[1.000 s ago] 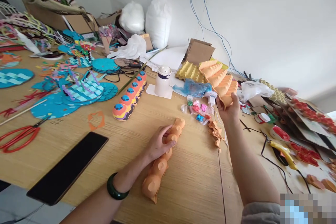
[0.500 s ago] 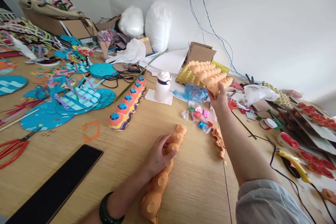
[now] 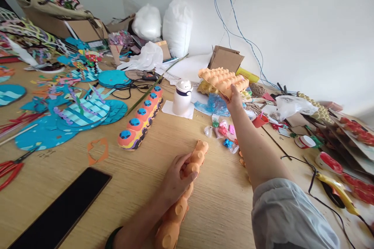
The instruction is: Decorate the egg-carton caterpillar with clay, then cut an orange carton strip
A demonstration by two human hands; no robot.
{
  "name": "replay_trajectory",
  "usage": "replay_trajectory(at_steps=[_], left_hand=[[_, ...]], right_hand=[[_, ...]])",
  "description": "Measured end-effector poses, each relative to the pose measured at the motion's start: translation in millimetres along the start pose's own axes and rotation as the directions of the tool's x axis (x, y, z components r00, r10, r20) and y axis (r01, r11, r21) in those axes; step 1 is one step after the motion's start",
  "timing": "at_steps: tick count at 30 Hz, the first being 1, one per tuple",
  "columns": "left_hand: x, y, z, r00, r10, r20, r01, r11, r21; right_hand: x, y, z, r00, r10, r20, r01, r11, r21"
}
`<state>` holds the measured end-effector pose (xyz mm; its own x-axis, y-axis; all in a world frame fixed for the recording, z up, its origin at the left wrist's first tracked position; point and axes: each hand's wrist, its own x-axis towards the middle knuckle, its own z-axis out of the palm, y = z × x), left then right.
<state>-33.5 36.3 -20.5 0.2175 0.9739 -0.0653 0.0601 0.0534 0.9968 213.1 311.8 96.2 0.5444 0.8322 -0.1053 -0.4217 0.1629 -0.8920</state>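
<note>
My left hand (image 3: 175, 177) is closed around an orange egg-carton strip (image 3: 182, 198) that lies lengthwise on the wooden table (image 3: 140, 163). My right hand (image 3: 233, 99) reaches far forward and grips the near edge of an orange egg tray (image 3: 222, 79), holding it above a yellow egg tray (image 3: 204, 87) at the back. A painted carton strip with blue dots (image 3: 142, 118) lies left of my hands. Small coloured packets (image 3: 223, 132) sit under my right forearm.
A black phone (image 3: 55, 210) lies at the near left, red scissors (image 3: 8, 167) at the left edge. A white jar (image 3: 181, 95), blue paper cutouts (image 3: 82, 111) and cardboard boxes (image 3: 226, 58) fill the back. A yellow glue gun (image 3: 336, 186) and cable lie right.
My right hand has carried the orange egg tray from the right, up and to the left, over the yellow tray. My left hand has kept its hold on the orange strip.
</note>
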Motion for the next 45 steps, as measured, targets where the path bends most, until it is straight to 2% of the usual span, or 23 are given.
replay_trajectory(at_steps=[3,7,13,19,23,29,35,38,40,41,43,45], left_hand=[[0,2,-0.3,1.0,-0.004,0.018,0.004,1.0,0.014],[1,1,-0.6,1.0,-0.01,0.007,0.01,1.0,0.026],[1,2,-1.3,1.0,-0.016,0.015,0.016,0.999,0.048],[1,3,-1.6,1.0,-0.007,0.029,0.006,0.999,0.05],[2,-1,-1.4,1.0,0.005,0.019,-0.005,0.999,0.043],[2,-3,-2.0,0.999,0.035,0.026,-0.036,0.997,0.072],[1,-3,-3.1,0.997,0.061,0.041,-0.066,0.991,0.119],[1,-2,-2.8,0.997,0.05,0.053,-0.056,0.991,0.124],[0,-2,-1.8,0.998,0.037,0.058,-0.043,0.992,0.119],[0,-3,-1.1,0.998,0.027,0.056,-0.034,0.992,0.118],[-1,-5,0.3,0.999,0.016,0.04,-0.021,0.992,0.122],[-2,-7,0.8,0.999,0.021,0.028,-0.024,0.991,0.133]], right_hand=[[6,3,5,0.999,0.012,-0.053,-0.014,0.999,-0.036],[9,7,8,0.987,0.081,-0.137,-0.092,0.993,-0.076],[6,6,8,0.984,0.134,-0.117,-0.149,0.98,-0.134],[-4,3,1,0.994,0.066,-0.092,-0.071,0.996,-0.051],[-12,7,-14,0.996,-0.025,-0.084,0.027,0.999,0.022],[-35,6,-48,0.991,-0.132,0.004,0.132,0.99,0.042],[-77,14,-85,0.971,-0.237,-0.022,0.238,0.969,0.067],[-100,15,-91,0.955,-0.295,-0.038,0.297,0.952,0.069],[-100,3,-78,0.941,-0.337,-0.034,0.339,0.939,0.062],[-93,-8,-63,0.937,-0.349,-0.028,0.35,0.935,0.057],[-64,-39,-21,0.935,-0.351,0.056,0.348,0.936,0.053],[-23,-72,32,0.939,-0.318,0.13,0.318,0.948,0.023]])
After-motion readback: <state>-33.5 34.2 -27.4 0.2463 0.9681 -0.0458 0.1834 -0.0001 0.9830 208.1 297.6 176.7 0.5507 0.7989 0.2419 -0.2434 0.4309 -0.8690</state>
